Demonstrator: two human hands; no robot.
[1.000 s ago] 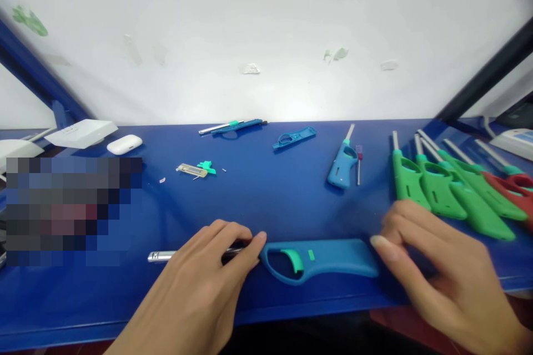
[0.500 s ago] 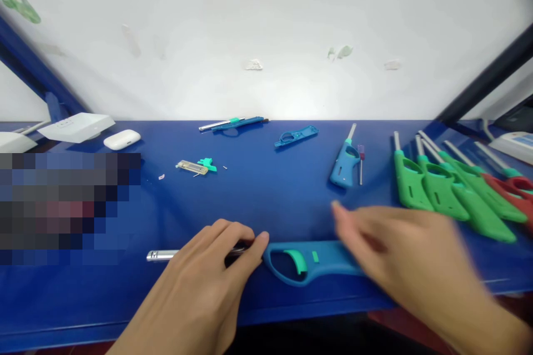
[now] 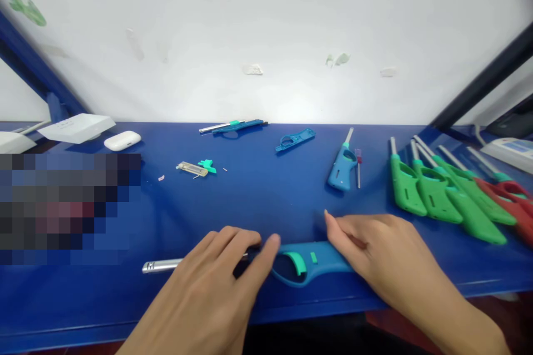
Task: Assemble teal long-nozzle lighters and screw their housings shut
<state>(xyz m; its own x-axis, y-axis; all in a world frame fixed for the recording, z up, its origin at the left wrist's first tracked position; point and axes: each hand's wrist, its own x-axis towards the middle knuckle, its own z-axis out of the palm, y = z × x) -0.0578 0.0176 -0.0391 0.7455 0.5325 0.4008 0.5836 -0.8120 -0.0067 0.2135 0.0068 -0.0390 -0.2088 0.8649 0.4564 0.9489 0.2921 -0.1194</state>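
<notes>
A blue gas lighter (image 3: 327, 257) with a green trigger lies lengthwise near the table's front edge. Its metal tube (image 3: 161, 265) points left. My left hand (image 3: 212, 283) bends over the front part with thumb and fingers around it, hiding where tube and handle meet. At the other end, my right hand (image 3: 381, 249) has its fingers curled on the butt of the handle, its thumb stretched forward. The fingertips of the right hand are partly hidden.
Further back lie a blue half shell (image 3: 296, 140), an opened lighter (image 3: 239, 126), a clear fuel tank (image 3: 194, 168), a green trigger piece (image 3: 207, 165), a whole blue lighter (image 3: 342, 169) and a screwdriver (image 3: 358, 166). Green lighters (image 3: 437, 191) and red ones (image 3: 510, 199) line the right.
My right hand has come slightly left and settled on the handle's end. My left thumb has shifted a little right over the lighter's front, and the tube tip sits slightly lower.
</notes>
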